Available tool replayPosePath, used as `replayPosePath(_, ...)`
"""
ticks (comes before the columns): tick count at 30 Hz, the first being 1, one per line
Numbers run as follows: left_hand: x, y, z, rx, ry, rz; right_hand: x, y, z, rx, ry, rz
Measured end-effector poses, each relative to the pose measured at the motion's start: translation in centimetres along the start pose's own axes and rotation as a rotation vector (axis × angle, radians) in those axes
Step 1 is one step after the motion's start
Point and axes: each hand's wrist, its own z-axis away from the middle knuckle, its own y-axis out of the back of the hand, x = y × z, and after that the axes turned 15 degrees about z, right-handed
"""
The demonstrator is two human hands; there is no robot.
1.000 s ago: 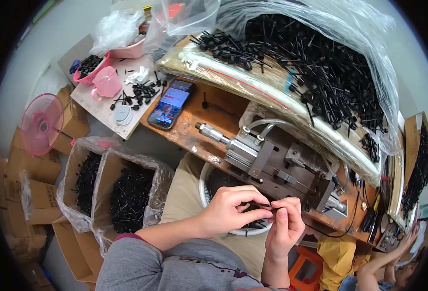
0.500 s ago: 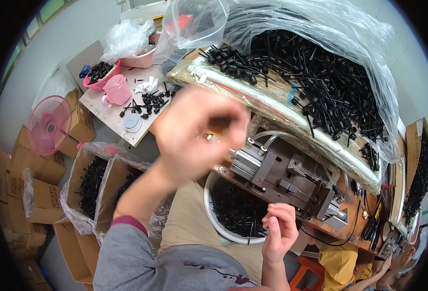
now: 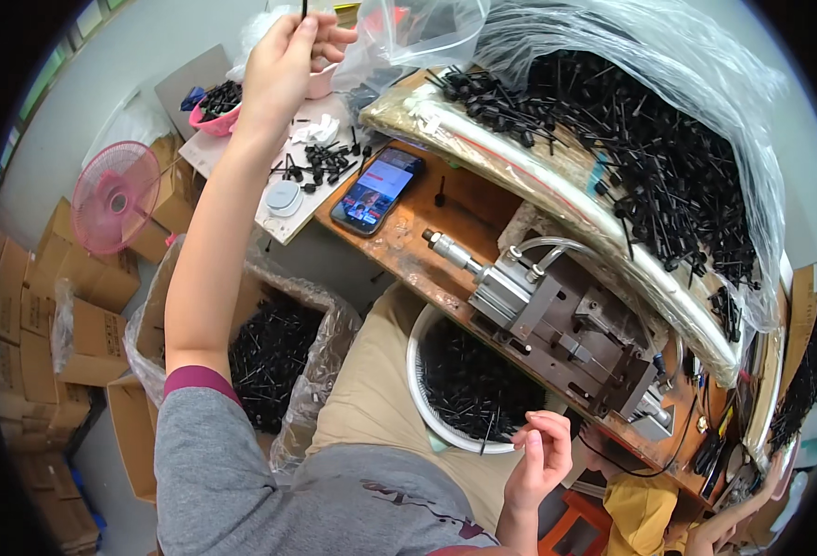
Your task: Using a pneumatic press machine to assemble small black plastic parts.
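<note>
Rod (image 3: 304, 8) in the left hand (image 3: 281, 60) is cut off above.

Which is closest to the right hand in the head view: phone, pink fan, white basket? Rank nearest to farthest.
From the right hand:
1. White basket: just to its left.
2. Phone: ahead and left.
3. Pink fan: far left, well past the phone.
</note>
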Motion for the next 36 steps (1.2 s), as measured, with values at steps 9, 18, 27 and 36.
replayPosePath(9, -3.9, 5.9, 8.6, -0.166, 0.15, -0.612, 0.2, -0.9, -0.5, -0.058, -0.026, -0.195)
replayPosePath(18, -10.8, -2.0, 11.3, -0.229, 0.329, -0.608, 0.2, -1.1, 0.5, -0.066, -0.123, -0.226)
replayPosePath(27, -13.8, -3.9, 9.2, -0.347, 0.25, -0.768, 0.7, 0.4, 1.2, -0.044, -0.157, -0.316)
replayPosePath(36, -6.2, -3.1, 14.2, -0.223, 0.005, -0.569, -2.8, 5.5, -6.6, 0.252, 0.281, 0.337)
